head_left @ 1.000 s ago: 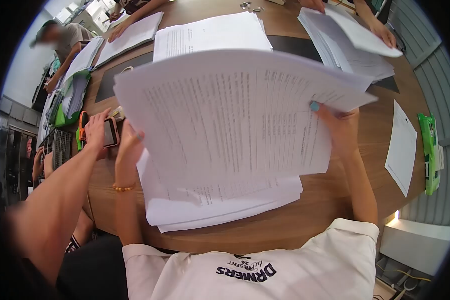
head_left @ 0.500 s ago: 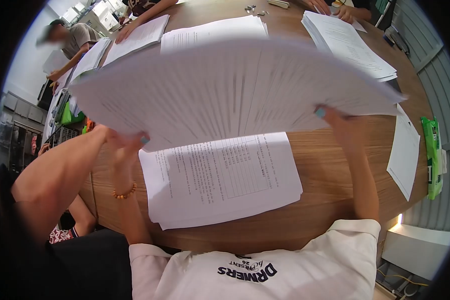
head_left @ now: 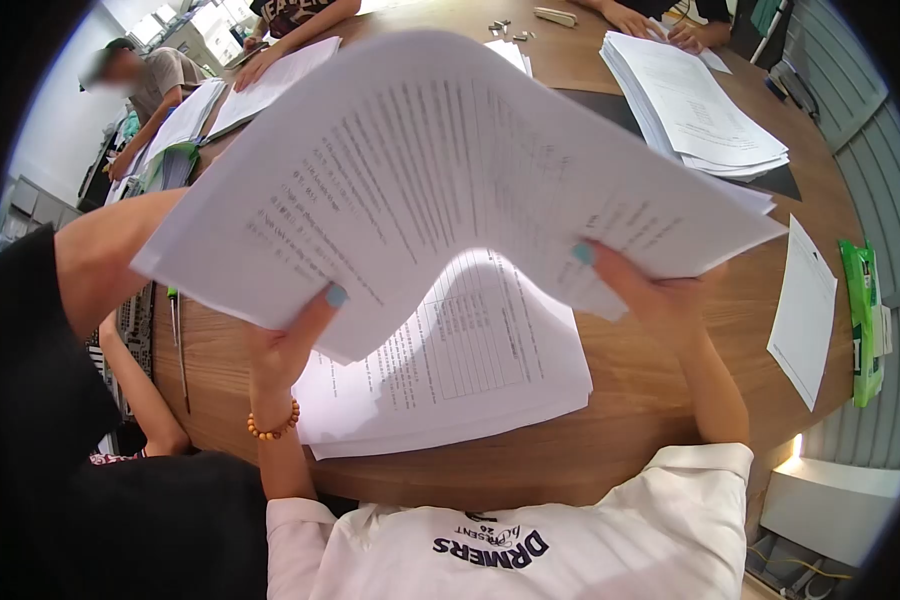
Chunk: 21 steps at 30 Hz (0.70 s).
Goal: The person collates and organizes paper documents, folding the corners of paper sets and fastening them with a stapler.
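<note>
A thick stack of printed sheets (head_left: 430, 140) is held up above the table, bowed upward in the middle. My left hand (head_left: 295, 335) grips its near left edge, thumb on top and the other fingers hidden beneath. On the right side, my right hand (head_left: 645, 285) pinches the near edge in the same way. Under the raised stack a second pile of printed paper (head_left: 450, 400) lies on the table, with a table printed on its top sheet. The held stack covers the far part of that pile.
More paper stacks (head_left: 705, 100) lie at the far right and a paper pile (head_left: 280, 85) at the far left. A single sheet (head_left: 805, 310) and a green packet (head_left: 858, 320) are at the right edge. A neighbour's arm (head_left: 120, 235) reaches in from the left. Other people sit across.
The stack has gone from a shallow arc to a strong upward bend. My hands have moved closer together and slightly lower, both still gripping it.
</note>
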Tool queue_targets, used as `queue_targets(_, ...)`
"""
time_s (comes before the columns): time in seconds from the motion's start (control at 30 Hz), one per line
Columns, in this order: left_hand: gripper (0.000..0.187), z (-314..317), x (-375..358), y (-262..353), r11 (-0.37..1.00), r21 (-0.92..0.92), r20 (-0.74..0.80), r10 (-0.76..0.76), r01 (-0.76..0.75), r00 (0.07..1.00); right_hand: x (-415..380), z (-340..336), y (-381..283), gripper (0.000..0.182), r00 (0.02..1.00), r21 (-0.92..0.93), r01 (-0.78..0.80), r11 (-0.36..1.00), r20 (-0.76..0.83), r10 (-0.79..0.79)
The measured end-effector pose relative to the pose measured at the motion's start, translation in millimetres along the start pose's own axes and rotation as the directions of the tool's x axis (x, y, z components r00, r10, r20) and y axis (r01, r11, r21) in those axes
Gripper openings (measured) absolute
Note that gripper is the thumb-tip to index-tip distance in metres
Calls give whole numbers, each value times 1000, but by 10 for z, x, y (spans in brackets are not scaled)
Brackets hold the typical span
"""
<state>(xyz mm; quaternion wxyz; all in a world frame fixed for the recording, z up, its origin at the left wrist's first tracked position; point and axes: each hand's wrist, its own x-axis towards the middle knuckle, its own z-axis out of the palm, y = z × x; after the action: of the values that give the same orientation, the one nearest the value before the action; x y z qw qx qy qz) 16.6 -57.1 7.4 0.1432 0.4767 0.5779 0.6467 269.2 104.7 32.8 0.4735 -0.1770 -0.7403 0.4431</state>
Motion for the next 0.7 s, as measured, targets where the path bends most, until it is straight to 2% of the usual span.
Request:
queue_targets(0.03,22,4,8,29,993,-80,8,-86,86,996,-18,-14,7,28,1000,6,9,1000,4,-9)
queue_targets(0.07,22,20,-6,44,994,-75,-1,-76,75,997,-36,-55,42,29,991,51,-100,994,-80,104)
queue_targets(0.1,24,40,-49,46,990,-80,-123,-122,113,985,-49,-93,80,30,964,105,-202,974,-156,217)
queue_targets(0.13,27,38,-105,33,985,-92,-242,-168,149,956,-72,-114,109,30,967,109,-191,976,-150,206)
queue_targets(0.17,27,-5,-185,-42,986,-89,-252,-158,140,955,-99,-138,141,30,978,52,-183,982,-95,187)
queue_targets(0.2,27,-72,-283,-173,993,120,-121,16,-2,993,-117,-160,183,31,985,-6,-170,985,-39,170)
queue_targets(0.23,28,-119,-345,-259,938,304,45,158,-164,986,-141,-181,266,31,986,-3,-162,987,-33,162)
queue_targets(0.27,28,-144,-356,-290,936,309,39,165,-169,986,-162,-192,364,32,994,164,-108,981,15,107)
queue_targets(0.3,26,-160,-359,-313,994,97,20,42,-44,999,-166,-198,412,33,998,326,-59,943,56,43)
queue_targets(0.33,25,-174,-371,-314,989,-122,31,-84,87,996,-176,-199,396,33,997,330,-54,943,61,36)
queue_targets(0.37,25,-183,-395,-300,989,-120,25,-81,83,996,-201,-203,367,35,976,240,-216,946,69,206)
queue_targets(0.4,30,-186,-416,-290,987,-46,-104,-158,154,982,-217,-212,344,38,929,147,-371,917,58,366)
queue_targets(0.43,36,-190,-438,-277,973,17,-236,-221,231,946,-236,-225,323,38,932,148,-363,920,61,358)
queue_targets(0.5,43,-235,-532,-254,985,-21,-241,-174,174,955,-254,-250,308,41,966,109,-208,972,181,186)
queue_targets(0.53,42,-254,-579,-244,994,-26,-154,-109,106,982,-249,-258,312,42,967,103,-151,983,221,126)
queue_targets(0.6,39,-319,-618,-192,979,-50,-16,-200,199,980,-222,-274,342,43,913,105,-211,972,376,158)
queue_targets(0.63,39,-377,-649,-291,979,-49,-15,-200,199,980,-236,-278,390,43,914,106,-211,972,375,157)
queue_targets(0.7,46,-464,-673,-494,945,-48,38,-321,322,946,-253,-279,506,44,866,200,-411,889,391,312)
